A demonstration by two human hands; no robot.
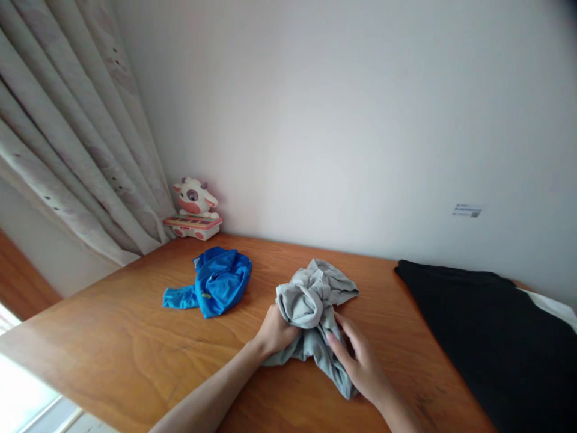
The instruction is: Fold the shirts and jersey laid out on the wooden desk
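A crumpled light grey garment (311,300) is bunched up on the wooden table in front of me. My left hand (277,331) grips it from the left, with the fingers hidden beneath a thick rolled fold. On the other side, my right hand (358,358) holds a lower fold between thumb and fingers. Parts of the cloth hang down and spread towards me between and below the hands. Left of it and apart from both hands lies a crumpled shiny blue garment (223,279), one narrow end stretched out leftward.
A toy cow with a keyboard (193,210) stands in the back left corner beside a patterned curtain (90,120). Black cloth (487,337) covers the table's right side, with a white piece (552,307) behind it. A wall (338,120) bounds the wooden table (135,325) at the back.
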